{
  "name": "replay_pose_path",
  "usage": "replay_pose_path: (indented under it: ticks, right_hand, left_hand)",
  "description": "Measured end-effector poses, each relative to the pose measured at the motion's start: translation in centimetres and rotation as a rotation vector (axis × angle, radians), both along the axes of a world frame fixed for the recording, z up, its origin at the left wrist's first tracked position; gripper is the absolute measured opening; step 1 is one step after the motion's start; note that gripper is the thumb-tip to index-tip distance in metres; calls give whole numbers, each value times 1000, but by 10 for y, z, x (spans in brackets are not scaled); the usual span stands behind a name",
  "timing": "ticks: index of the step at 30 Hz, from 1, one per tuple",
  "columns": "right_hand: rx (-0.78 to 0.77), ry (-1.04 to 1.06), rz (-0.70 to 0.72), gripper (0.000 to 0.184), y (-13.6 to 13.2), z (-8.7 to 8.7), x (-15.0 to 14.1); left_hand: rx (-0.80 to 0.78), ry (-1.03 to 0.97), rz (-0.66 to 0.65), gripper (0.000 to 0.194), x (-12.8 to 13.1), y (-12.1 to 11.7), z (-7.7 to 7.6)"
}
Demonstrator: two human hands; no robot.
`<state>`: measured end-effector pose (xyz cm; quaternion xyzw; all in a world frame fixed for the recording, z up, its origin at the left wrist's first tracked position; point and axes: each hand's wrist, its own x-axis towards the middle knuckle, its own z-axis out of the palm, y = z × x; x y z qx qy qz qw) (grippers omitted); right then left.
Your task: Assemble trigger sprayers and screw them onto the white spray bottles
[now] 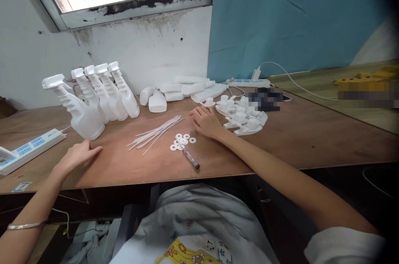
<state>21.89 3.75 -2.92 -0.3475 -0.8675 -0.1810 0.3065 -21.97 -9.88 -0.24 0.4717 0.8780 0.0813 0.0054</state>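
My left hand (77, 156) lies on the table with its thumb apart, just in front of the nearest white spray bottle (85, 118); its fingers are partly hidden from view. Holding nothing, my right hand (205, 122) rests palm down with fingers stretched out, beside a pile of white sprayer parts (240, 114). Between my hands is a loose bundle of thin white tubes (156, 133). Several white ring washers (192, 140) lie in a small heap, and a screwdriver (190, 159) with a clear handle leans its tip among them.
More white spray bottles (126, 93) stand in a leaning row at the left. White bottles (158, 102) lie on their sides by the wall. A power strip (34, 149) is at the left edge, another power strip (246, 82) at the back. A blurred dark patch covers something behind the sprayer parts.
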Motion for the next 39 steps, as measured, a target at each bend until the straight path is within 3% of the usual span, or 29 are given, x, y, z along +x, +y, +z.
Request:
replay_pose_path:
  ticks: [2,5,9,13,16,19,22,27,32,35,39]
  right_hand:
    - [-37,-22,-30,16,2,-5,0]
    - [-88,-61,-28,15,3,-12,-1]
    - [-129,-65,-25,15,3,-17,-3]
    - [-157,-60,-38,15,3,-16,-3]
    - [-173,-68,-39,14,2,-15,-3]
    - [-193,-72,-43,16,0,-13,-3]
    - [-233,-91,-59,17,-2,-10,-2]
    - [-256,-88,-49,18,-2,-10,-3]
    - [-252,-86,-53,19,-3,-9,-3]
    - [-252,-78,-51,19,-4,-8,-3]
    - [-287,18,-3,24,-4,-8,-4]
  left_hand:
    - [-133,88,-231,33,32,4,9]
    - [-99,86,-462,33,81,25,22]
    - [53,107,-537,27,124,83,26]
    - [242,241,-492,30,141,157,24]
    - [402,222,-406,33,148,205,29]
    - [476,141,-249,51,151,243,32]
    - [436,45,-106,65,151,266,28]
    - [269,30,-165,56,151,275,30]
    - [229,164,-232,49,159,261,58]
    - [329,250,-266,46,164,236,78]
    - [570,310,-334,44,176,177,91]
